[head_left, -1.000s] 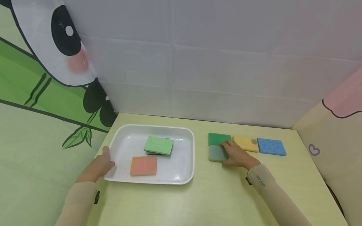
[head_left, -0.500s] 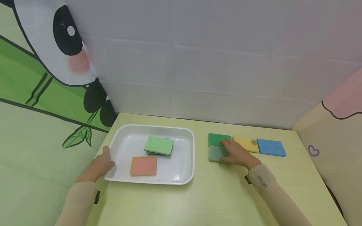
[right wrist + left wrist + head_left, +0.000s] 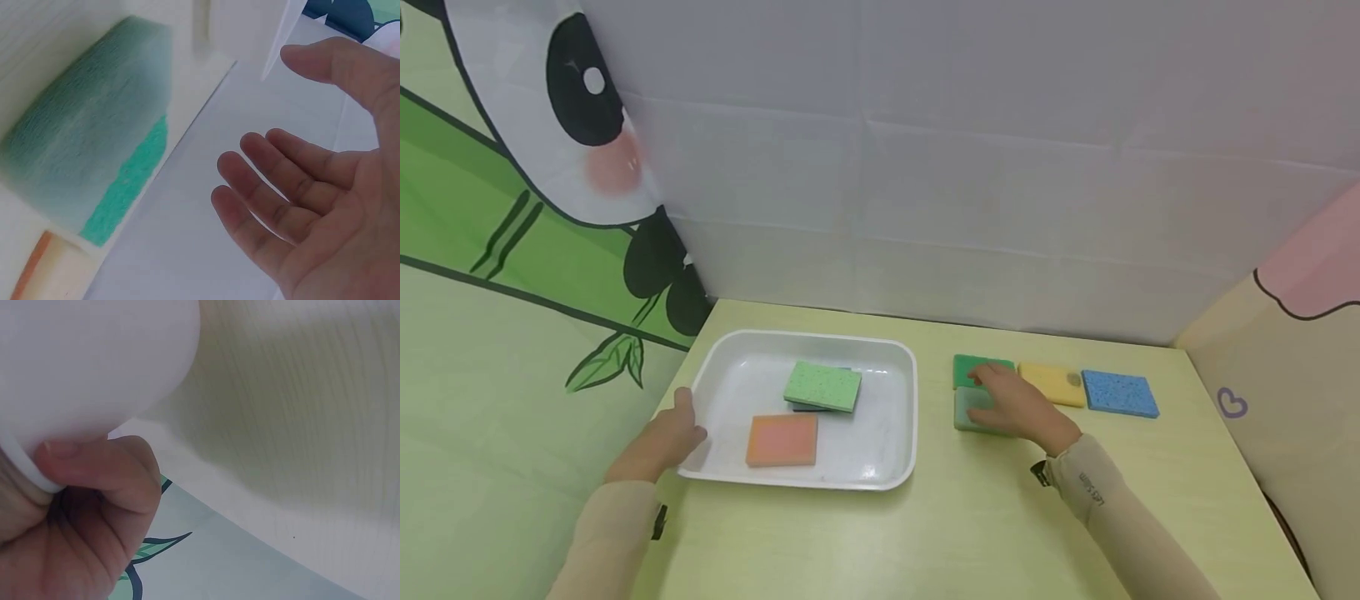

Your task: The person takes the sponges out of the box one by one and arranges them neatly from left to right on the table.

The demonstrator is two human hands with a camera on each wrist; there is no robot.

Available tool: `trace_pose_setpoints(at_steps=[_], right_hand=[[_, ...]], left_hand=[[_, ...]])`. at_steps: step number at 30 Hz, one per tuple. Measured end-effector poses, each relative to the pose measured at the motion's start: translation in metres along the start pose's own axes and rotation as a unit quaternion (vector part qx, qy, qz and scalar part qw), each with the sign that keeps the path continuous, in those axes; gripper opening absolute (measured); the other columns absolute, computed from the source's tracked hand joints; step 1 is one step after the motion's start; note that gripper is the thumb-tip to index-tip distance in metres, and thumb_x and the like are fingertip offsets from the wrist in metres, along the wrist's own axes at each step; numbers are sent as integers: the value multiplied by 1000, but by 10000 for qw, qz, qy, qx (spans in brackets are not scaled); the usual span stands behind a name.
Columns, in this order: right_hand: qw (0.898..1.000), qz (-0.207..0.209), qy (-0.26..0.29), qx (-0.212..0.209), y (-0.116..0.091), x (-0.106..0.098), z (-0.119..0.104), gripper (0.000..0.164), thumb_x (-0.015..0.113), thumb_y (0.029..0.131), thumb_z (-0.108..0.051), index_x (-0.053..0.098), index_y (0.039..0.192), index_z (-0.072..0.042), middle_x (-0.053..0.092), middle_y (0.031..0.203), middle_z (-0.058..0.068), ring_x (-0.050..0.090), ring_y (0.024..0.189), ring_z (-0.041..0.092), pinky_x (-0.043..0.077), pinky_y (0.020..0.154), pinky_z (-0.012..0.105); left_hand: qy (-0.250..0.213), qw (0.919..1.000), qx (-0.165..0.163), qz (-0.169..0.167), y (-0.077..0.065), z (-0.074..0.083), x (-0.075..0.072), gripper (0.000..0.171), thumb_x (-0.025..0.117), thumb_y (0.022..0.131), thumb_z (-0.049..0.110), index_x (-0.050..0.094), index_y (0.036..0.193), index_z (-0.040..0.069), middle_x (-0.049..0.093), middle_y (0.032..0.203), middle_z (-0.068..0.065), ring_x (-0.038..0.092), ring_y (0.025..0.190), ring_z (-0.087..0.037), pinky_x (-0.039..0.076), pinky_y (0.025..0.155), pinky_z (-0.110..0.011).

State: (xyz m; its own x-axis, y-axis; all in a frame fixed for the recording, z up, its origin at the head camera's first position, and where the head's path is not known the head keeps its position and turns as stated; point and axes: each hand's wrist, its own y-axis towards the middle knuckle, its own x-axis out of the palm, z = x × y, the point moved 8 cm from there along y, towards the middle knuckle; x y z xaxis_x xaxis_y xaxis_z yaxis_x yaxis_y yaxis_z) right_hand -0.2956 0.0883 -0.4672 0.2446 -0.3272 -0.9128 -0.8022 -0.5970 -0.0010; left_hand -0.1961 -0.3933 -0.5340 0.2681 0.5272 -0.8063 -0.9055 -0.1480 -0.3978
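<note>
My left hand [image 3: 664,437] grips the left rim of a white tray [image 3: 868,477], its fingers curled round the rim in the left wrist view. Inside lie a light green sponge [image 3: 822,386], partly over a dark one, and a pink-orange sponge [image 3: 782,440]. My right hand [image 3: 1022,406] hovers over a grey-green sponge [image 3: 967,408] and a green sponge [image 3: 967,367], partly covering both. In the right wrist view its fingers are spread and relaxed, with nothing between them; the grey-green sponge [image 3: 94,119] lies apart from them.
A yellow sponge [image 3: 1052,385] with a dark spot and a blue sponge [image 3: 1120,393] lie to the right of the green one on the pale yellow table [image 3: 880,550]. A white sheet [image 3: 925,208] stands behind the table. Printed panels flank it.
My right hand has shifted slightly left, its fingers loosening from the grey-green sponge. The left hand still holds the tray rim.
</note>
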Motion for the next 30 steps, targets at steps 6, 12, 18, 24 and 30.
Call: trace_pose_setpoints(at_steps=[6, 12, 18, 24, 30], right_hand=[[9996, 124, -11, -242, 13, -1, -26, 58, 70, 87, -28, 54, 133, 2, 60, 125, 14, 59, 113, 29, 47, 95, 45], [9995, 97, 58, -311, 29, 0, -50, 61, 72, 87, -33, 53, 136, -1, 58, 122, 10, 59, 109, 26, 49, 91, 42], [9993, -111, -72, -363, 51, 7, -70, 65, 72, 88, -38, 51, 138, -3, 57, 124, 9, 58, 108, 22, 50, 87, 38], [9976, -387, -185, -536, 72, 15, -96, 67, 72, 88, -38, 50, 139, -1, 56, 127, 11, 58, 108, 22, 50, 86, 37], [9948, -556, -410, -751, 89, 24, -120, 65, 72, 89, -35, 50, 139, 0, 55, 128, 13, 57, 110, 23, 49, 89, 37]], left_hand=[[-21, 10000, 4, 2, -3, 3, -2, 61, 51, 96, 8, 8, 135, -11, 55, 105, -38, 61, 83, -35, 50, 77, -50], [-34, 10000, -22, 5, -5, 5, -3, 61, 51, 96, 8, 9, 135, -11, 54, 105, -38, 61, 84, -35, 50, 76, -50], [-58, 10000, 14, 39, -4, 2, -2, 61, 52, 96, 8, 9, 136, -11, 56, 103, -36, 62, 83, -34, 51, 75, -49], [-82, 10000, -30, 16, -3, 0, -2, 62, 52, 97, 8, 8, 137, -10, 56, 104, -36, 62, 83, -34, 51, 75, -49], [-77, 10000, 43, 4, -4, 0, -1, 60, 52, 96, 8, 10, 135, -10, 57, 100, -33, 60, 81, -33, 49, 75, -49]])
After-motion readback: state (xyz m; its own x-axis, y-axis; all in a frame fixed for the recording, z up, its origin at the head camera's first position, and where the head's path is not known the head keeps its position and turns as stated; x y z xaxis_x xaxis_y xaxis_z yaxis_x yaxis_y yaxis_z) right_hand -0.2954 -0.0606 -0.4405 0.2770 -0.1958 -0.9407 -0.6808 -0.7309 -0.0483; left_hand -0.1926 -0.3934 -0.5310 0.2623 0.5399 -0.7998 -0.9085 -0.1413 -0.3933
